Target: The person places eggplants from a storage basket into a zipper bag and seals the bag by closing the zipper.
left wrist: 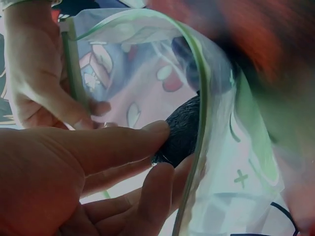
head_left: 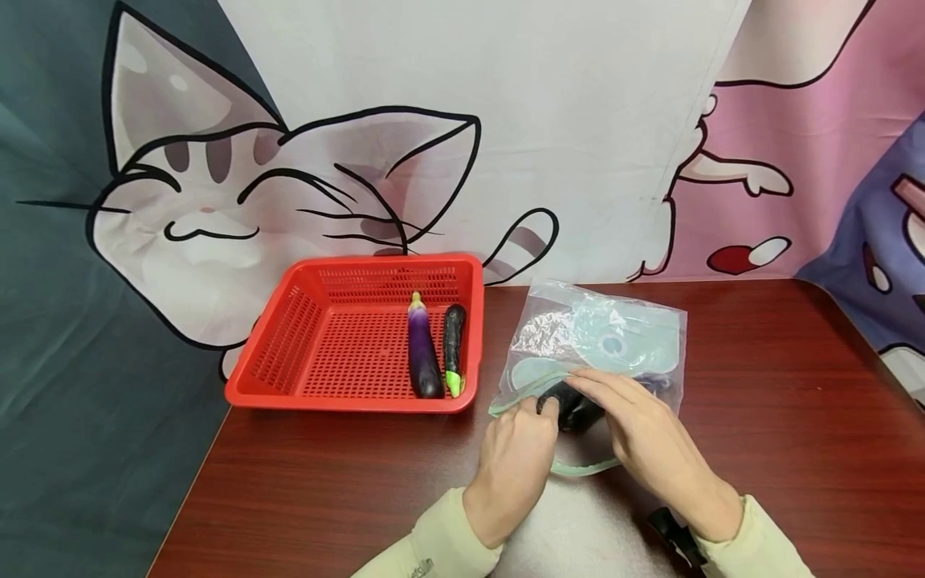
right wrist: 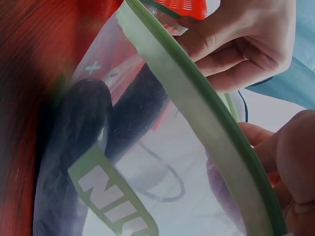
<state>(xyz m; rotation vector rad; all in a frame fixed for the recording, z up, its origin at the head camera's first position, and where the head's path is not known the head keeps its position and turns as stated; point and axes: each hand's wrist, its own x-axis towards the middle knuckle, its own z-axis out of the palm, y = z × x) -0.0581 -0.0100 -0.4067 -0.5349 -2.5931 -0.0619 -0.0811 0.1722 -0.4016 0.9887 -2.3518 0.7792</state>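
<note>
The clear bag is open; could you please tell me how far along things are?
Apparently done: an eggplant lies inside the clear bag. In hand: the left hand pinches a dark vegetable; the right hand holds the rim. Perhaps left: two vegetables in the red basket.

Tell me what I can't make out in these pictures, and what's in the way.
Head view: any contents of the bag behind the right hand, which covers them.
Left wrist view: the far end of the dark vegetable in the left hand, hidden behind the bag's green rim.
Left wrist view: the red patch at upper right, too blurred to identify.
Right wrist view: the rest of the green label, cut off by the bottom edge.
</note>
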